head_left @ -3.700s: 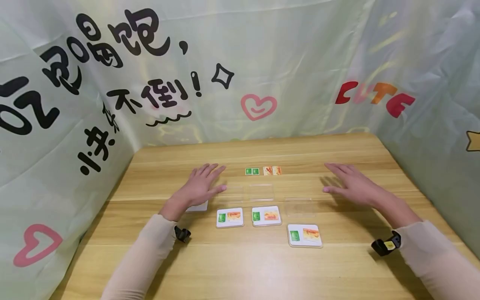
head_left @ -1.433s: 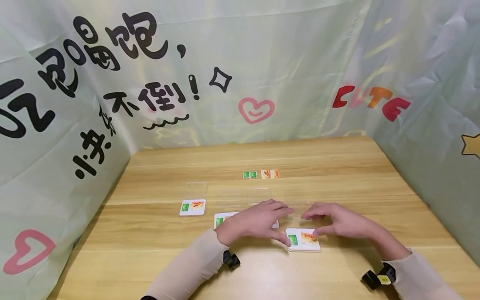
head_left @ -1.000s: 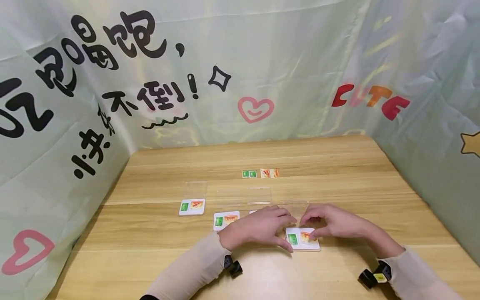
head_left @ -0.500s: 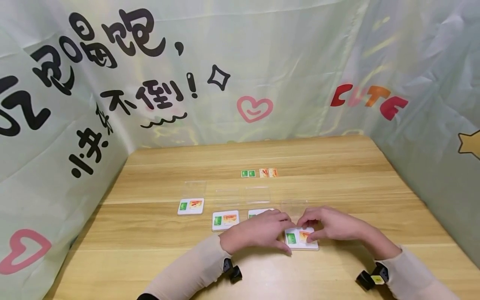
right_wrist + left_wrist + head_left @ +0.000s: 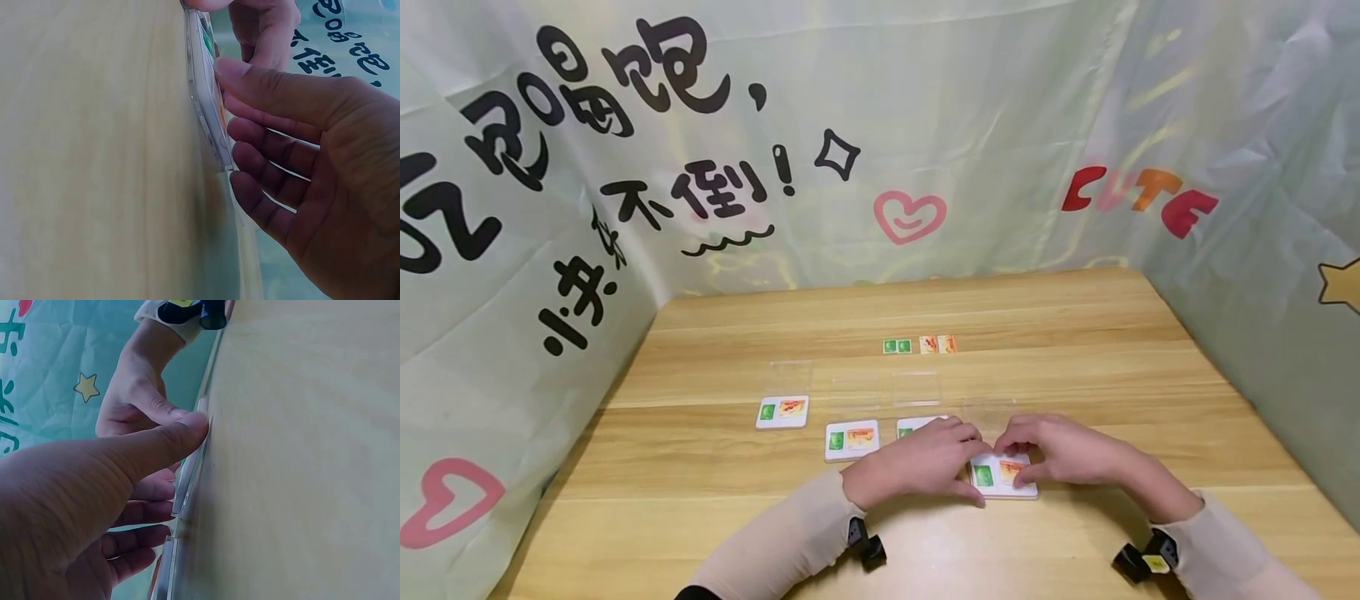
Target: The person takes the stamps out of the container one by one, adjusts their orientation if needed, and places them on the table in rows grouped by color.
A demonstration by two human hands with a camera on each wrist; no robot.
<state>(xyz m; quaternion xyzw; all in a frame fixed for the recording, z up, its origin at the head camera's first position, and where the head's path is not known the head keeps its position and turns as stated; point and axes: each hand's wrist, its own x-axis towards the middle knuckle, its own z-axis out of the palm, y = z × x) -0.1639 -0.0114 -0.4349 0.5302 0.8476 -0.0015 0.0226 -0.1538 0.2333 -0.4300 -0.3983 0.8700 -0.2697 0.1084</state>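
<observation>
The left hand (image 5: 917, 460) holds the left end of the rightmost white case (image 5: 997, 490), thumb at the near left corner and fingers by the far edge. On that case are a green picture (image 5: 983, 476) and an orange one (image 5: 1008, 472). Over its right part, the right hand (image 5: 1071, 448) has the thumb on the orange picture and the fingers bent at the far edge; the fingers partly cover the picture. In the right wrist view, the thumb of the right hand (image 5: 359, 140) touches the face of the case (image 5: 203, 87), which lies nearly flat.
Similar white cases lie to the left (image 5: 782, 422) (image 5: 852, 454), another partly behind the left hand. Clear empty frames (image 5: 916, 403) lie behind the cases. Farther back are small green pieces (image 5: 897, 346) and orange pieces (image 5: 937, 344). Cloth walls (image 5: 1000, 167) surround the wooden table (image 5: 737, 517).
Both hands came inward from their spread positions to the rightmost case. Since then the right thumb has shifted left across the orange picture; over the last half second almost nothing has moved.
</observation>
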